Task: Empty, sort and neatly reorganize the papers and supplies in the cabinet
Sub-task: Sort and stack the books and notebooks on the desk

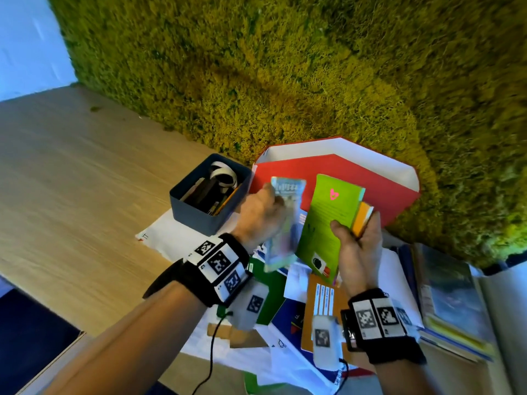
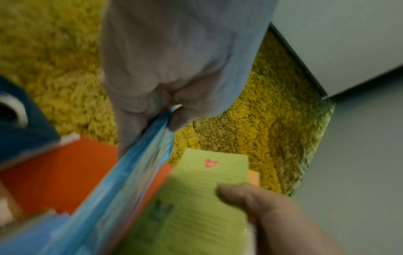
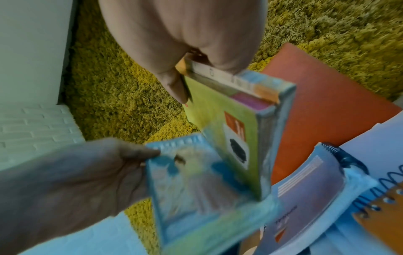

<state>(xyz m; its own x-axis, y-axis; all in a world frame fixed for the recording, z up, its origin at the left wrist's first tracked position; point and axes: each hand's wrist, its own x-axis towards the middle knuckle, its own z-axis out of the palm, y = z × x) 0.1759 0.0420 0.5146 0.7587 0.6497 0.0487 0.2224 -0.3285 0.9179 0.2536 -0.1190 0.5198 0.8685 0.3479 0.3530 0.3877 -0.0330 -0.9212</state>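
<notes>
Left hand (image 1: pixel 258 215) pinches the blue packet (image 1: pixel 282 223); right hand (image 1: pixel 358 246) grips the green booklets (image 1: pixel 328 220) above the paper pile at the worktop's (image 1: pixel 85 172) back edge; keep the stack squared, sort packet separately.

No legible text anywhere, motion blur kills it. Green booklet (image 1: pixel 328 220) carries a pink heart-like mark near its top, lines of print below unreadable. Light-blue packet (image 1: pixel 281 220) has a blurred heading. Orange sheet (image 1: pixel 320 306) has a white label with red lines, unreadable. Wristbands (image 1: pixel 218 262) show black-and-white square marker codes.
</notes>
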